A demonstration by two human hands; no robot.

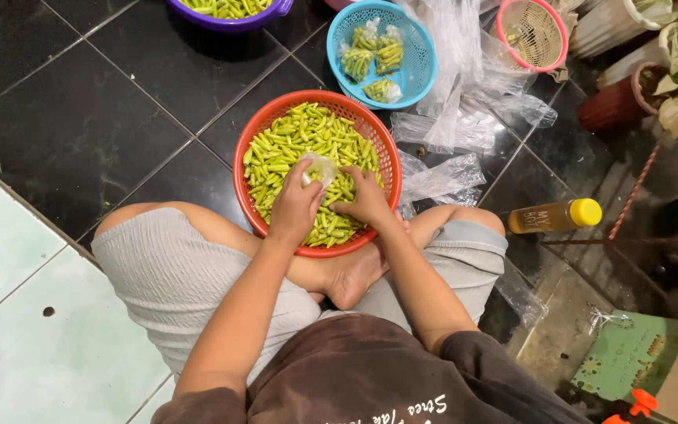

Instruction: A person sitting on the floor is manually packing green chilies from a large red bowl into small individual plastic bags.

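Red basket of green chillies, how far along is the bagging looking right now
Done: a few filled small bags lie in the blue basket. In hand: the left hand holds a small clear bag over the red basket, while the right hand is in the green chillies. Left: the red basket looks nearly full, and empty plastic bags lie beside it, so most seems undone.

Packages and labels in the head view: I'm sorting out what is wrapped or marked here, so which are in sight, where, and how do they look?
Small clear bag: in the left hand, over the red basket; the right hand rests on the green pods.
Filled clear packets: in the blue basket, holding green pods.
Loose clear bags: heaped right of the baskets.
Bottle: lying at right, amber, yellow cap, dark label.
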